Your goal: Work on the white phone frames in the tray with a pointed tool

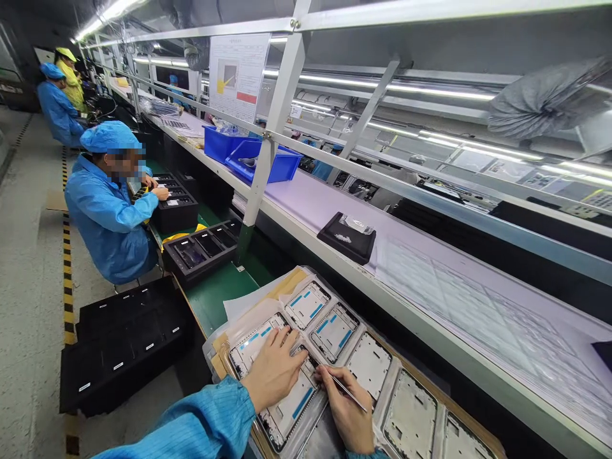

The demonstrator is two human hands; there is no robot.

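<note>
1. Through the head camera I see my left hand with its fingers spread fairly wide, lying over a flat white phone-shaped frame with a black edge. I can't tell if its fingertips pinch anything. If they press too hard, I think the thin frame could bend.

2. My right hand has its thumb and fingers closed on a thin, silver metal tool. The tool's tip is too hidden to see. A slip could scratch the frame or poke my left fingers, because both hands are so close.

3. The frame sits in a near, left pocket of a cloudy, clear plastic tray. If my palm pushes sideways, the frame could pop up or the tray could slide.

4. Shiny blue strips lie on the frame. A fingertip or the tool could catch one and lift its edge.

5. My loose blue cloth sleeve is near the tray's left side. If it drags, it could snag there and pull things crooked.
</note>
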